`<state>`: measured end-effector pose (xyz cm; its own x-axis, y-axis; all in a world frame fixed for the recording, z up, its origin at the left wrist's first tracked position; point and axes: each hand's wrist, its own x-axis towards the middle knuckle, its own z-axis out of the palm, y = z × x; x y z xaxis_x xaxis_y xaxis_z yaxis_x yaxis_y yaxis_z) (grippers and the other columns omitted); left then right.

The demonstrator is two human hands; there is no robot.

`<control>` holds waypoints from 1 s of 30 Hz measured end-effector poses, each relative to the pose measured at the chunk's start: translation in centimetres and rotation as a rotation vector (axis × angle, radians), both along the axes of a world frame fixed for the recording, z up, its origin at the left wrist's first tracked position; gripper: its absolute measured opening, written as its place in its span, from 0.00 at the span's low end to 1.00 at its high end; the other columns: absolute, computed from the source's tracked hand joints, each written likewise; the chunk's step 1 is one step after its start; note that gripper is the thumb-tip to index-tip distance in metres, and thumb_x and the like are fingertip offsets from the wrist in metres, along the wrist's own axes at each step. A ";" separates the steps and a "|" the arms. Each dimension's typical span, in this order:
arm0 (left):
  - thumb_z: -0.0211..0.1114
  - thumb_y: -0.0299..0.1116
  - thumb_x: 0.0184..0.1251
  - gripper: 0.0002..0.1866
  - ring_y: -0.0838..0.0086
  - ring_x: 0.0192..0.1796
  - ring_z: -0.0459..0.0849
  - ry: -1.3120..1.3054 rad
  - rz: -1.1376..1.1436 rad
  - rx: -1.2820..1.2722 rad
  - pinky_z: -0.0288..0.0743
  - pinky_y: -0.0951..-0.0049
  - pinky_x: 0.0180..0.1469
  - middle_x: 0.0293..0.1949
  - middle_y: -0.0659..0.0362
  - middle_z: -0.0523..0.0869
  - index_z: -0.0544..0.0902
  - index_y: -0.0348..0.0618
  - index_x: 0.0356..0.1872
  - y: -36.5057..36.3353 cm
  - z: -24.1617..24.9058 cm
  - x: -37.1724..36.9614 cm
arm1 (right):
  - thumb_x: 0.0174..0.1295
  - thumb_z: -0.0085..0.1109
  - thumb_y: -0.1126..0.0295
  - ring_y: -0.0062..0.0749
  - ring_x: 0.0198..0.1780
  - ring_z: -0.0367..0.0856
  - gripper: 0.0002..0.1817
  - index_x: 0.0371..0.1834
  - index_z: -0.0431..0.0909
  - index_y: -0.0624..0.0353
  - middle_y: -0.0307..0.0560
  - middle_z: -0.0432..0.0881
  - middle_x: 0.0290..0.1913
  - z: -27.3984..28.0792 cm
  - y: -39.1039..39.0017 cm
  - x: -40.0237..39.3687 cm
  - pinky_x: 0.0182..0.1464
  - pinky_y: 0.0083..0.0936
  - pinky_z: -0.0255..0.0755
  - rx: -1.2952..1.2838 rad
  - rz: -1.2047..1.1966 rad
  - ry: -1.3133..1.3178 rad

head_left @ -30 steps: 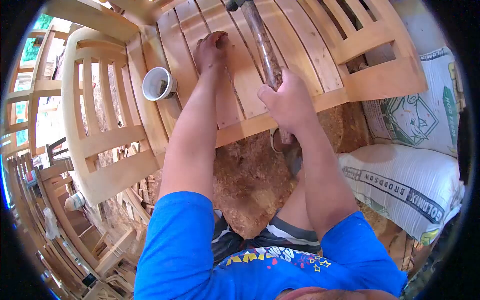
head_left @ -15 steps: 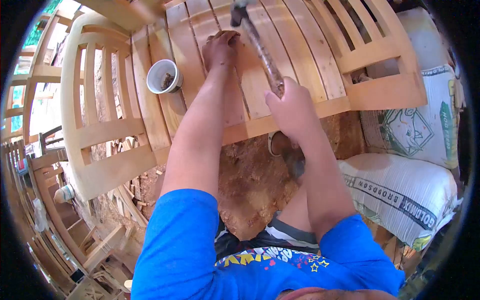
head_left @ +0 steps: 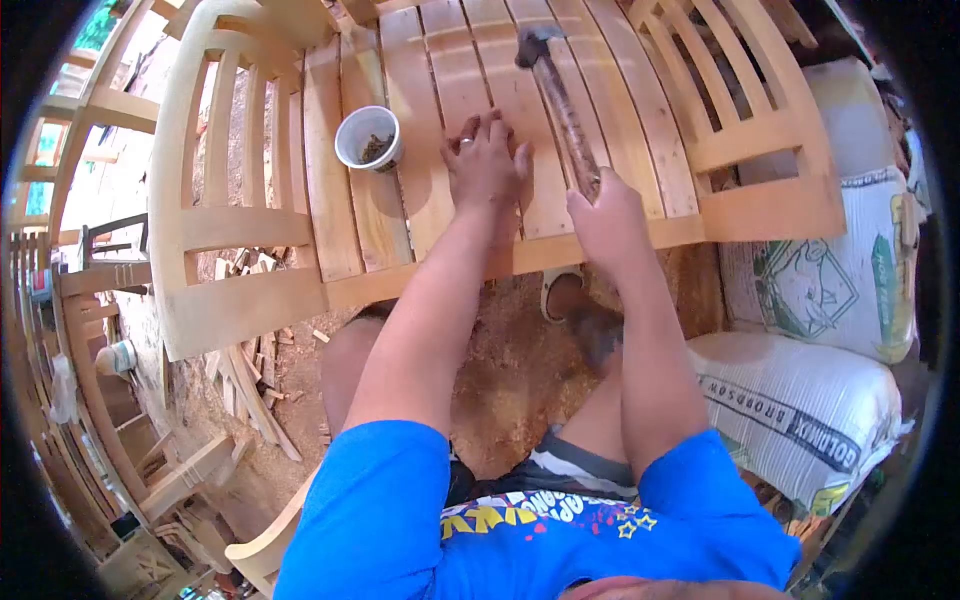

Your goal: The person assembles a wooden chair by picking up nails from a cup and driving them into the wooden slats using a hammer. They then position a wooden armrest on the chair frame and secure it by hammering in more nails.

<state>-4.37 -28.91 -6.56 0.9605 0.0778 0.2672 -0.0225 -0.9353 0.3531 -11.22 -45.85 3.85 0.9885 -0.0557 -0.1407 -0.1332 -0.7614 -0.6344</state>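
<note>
My right hand point(head_left: 610, 218) is wrapped round the lower end of a hammer's point(head_left: 568, 115) worn handle, the dark head pointing away from me, over the slats. Flat on the seat of a wooden bench point(head_left: 420, 100) lies my left hand point(head_left: 487, 165), palm down, its fingers spread, a ring on one of them. To the left of that hand, a white plastic tub point(head_left: 347, 140) stands on the slats with small brownish pieces inside, probably nails.
Slatted armrests point(head_left: 235, 235) rise at the bench's left and right ends. Stuffed white sacks point(head_left: 790, 390) are stacked at the right. Wood offcuts point(head_left: 245, 385) litter the ground at left, near more wooden frames point(head_left: 200, 470).
My left hand has gone from bent fingers to spread ones and sits nearer the bench's front edge. The hammer has shifted right and closer to the slats. The whole view has moved slightly.
</note>
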 end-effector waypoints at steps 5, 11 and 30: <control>0.65 0.52 0.70 0.25 0.66 0.78 0.70 0.000 0.027 0.018 0.53 0.43 0.76 0.74 0.65 0.77 0.81 0.50 0.61 -0.2 -0.8 -1.0 | 0.69 0.65 0.68 0.51 0.35 0.89 0.14 0.46 0.76 0.69 0.60 0.87 0.33 7.6 1.4 -1.5 0.41 0.39 0.80 0.460 -0.009 -0.492; 0.64 0.53 0.71 0.24 0.66 0.78 0.70 0.038 0.007 -0.035 0.54 0.43 0.76 0.75 0.64 0.77 0.85 0.50 0.58 0.0 -0.4 -1.0 | 0.69 0.65 0.67 0.42 0.31 0.85 0.15 0.48 0.76 0.68 0.56 0.85 0.30 -4.2 0.3 0.2 0.41 0.38 0.79 0.143 -0.011 -0.248; 0.60 0.56 0.72 0.31 0.58 0.79 0.69 0.051 0.019 0.097 0.56 0.42 0.75 0.77 0.53 0.74 0.80 0.45 0.66 -0.1 -0.9 -0.4 | 0.65 0.63 0.67 0.45 0.39 0.87 0.15 0.49 0.80 0.67 0.56 0.86 0.35 -2.9 1.7 -0.2 0.49 0.39 0.80 0.170 -0.044 0.002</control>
<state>-4.77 -29.01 -7.44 0.9716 0.0720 0.2253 0.0110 -0.9652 0.2611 -11.39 -44.11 0.95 0.9852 -0.0745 -0.1542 -0.1660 -0.6366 -0.7531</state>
